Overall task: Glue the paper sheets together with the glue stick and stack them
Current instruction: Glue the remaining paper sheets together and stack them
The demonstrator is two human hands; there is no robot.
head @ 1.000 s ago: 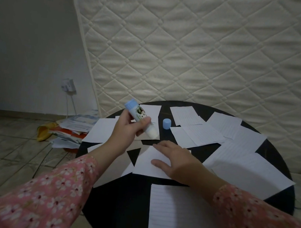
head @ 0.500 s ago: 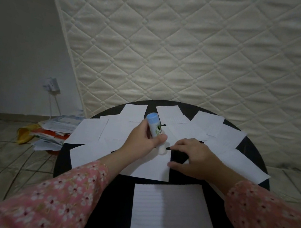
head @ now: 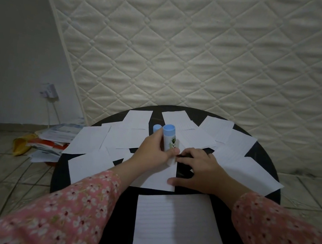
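Observation:
My left hand (head: 153,152) grips a glue stick (head: 169,140) with a blue end and white body, nearly upright, its lower tip pressed onto a white paper sheet (head: 159,177) near that sheet's far right corner. My right hand (head: 200,172) lies flat beside it, fingers spread, the thumb holding down the sheet's right edge. The glue stick's blue cap (head: 157,128) stands on the table just behind my left hand. A lined sheet (head: 176,225) lies nearest to me. Several more white sheets (head: 207,135) are scattered across the round black table (head: 268,167).
A quilted mattress (head: 204,56) leans upright behind the table. On the tiled floor at the left lies a pile of papers and packets (head: 48,142). A wall socket with a plugged cable (head: 48,92) is on the grey wall.
My left hand has brought the glue stick from raised and tilted down to nearly upright with its tip on the sheet. My right hand shifted to the sheet's right edge. The head view moved.

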